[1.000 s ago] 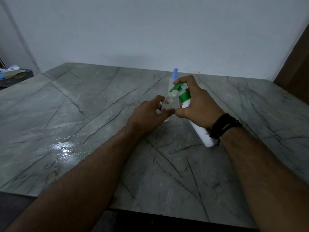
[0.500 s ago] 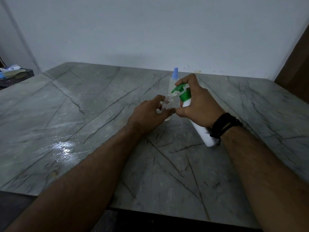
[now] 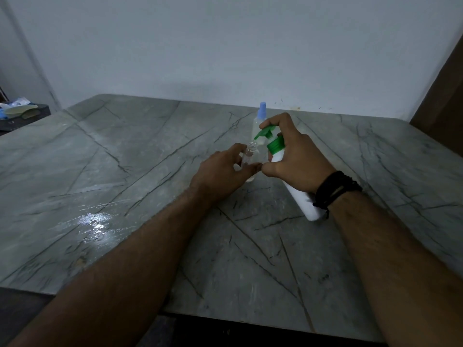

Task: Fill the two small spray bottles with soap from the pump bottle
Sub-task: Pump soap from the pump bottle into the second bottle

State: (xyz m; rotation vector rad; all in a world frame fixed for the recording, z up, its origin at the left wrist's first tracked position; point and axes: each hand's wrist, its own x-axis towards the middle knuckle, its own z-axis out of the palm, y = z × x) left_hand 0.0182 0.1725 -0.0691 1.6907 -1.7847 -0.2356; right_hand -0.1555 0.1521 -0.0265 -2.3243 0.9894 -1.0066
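A grey stone table [image 3: 125,171] with dark veins fills the view, its far edge against a plain pale wall [image 3: 225,46]. A wet, shiny patch [image 3: 94,221] glints on its left part. At far left a dark side surface [image 3: 22,118] carries some pale clutter, and a brown panel [image 3: 446,101] stands at the right edge.

The left hand [image 3: 223,171] curls its fingers and thumb round 1 small clear spray bottle [image 3: 250,156], which stands upright near the table's middle with its threaded neck open at the top. The right hand [image 3: 298,159], a black wristband [image 3: 335,189] on its wrist, grips the white pump bottle [image 3: 303,201] near its green collar, the forefinger on the green pump head [image 3: 264,133]. The pump bottle's long axis is tilted, base toward the person and to the right, and its nozzle points left and down, just above the open neck. The 2nd spray bottle [image 3: 260,121], with a blue cap, stands upright just behind both hands.
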